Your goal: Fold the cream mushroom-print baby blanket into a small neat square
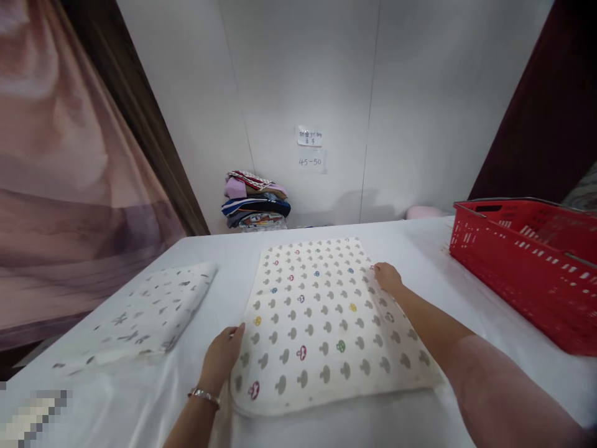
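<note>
A cream cloth printed with grey and coloured mushrooms lies flat and folded in front of me on a white-covered table. At its left edge is my left hand, with a bracelet on the wrist; its fingers are closed on the border, partly hidden from view. Farther up, my right hand pinches the right edge of the same cloth, its forearm passing over the near right side. Apart from these, to the left, rests another folded white cloth with small dark prints, touched by neither hand.
A red plastic basket stands at the table's right side. Behind the far edge is a pile of folded fabrics against the white wall. Paper labels are stuck there. A pinkish curtain hangs at left.
</note>
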{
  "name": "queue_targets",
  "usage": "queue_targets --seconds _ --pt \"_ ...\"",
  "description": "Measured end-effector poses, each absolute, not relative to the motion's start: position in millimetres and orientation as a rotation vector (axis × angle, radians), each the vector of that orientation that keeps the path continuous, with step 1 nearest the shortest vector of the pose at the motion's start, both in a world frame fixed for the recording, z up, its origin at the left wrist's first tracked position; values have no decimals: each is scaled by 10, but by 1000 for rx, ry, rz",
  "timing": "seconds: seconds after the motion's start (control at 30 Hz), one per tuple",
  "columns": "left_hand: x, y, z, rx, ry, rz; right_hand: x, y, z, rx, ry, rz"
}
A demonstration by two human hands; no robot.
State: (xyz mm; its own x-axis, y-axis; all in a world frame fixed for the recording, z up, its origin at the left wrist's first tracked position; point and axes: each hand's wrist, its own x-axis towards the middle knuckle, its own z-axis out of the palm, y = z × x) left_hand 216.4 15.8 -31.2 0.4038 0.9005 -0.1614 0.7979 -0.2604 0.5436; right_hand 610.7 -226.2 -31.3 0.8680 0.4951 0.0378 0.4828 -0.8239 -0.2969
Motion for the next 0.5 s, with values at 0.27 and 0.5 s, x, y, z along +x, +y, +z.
queue_targets --seconds 0.27,0.5 --pt "2465 463 -368 2052 1466 269 6617 -1873 -539 -2849 -585 51" --pt "2520 485 -445 2200 1461 232 6703 -1839 -610 -2889 -592 26"
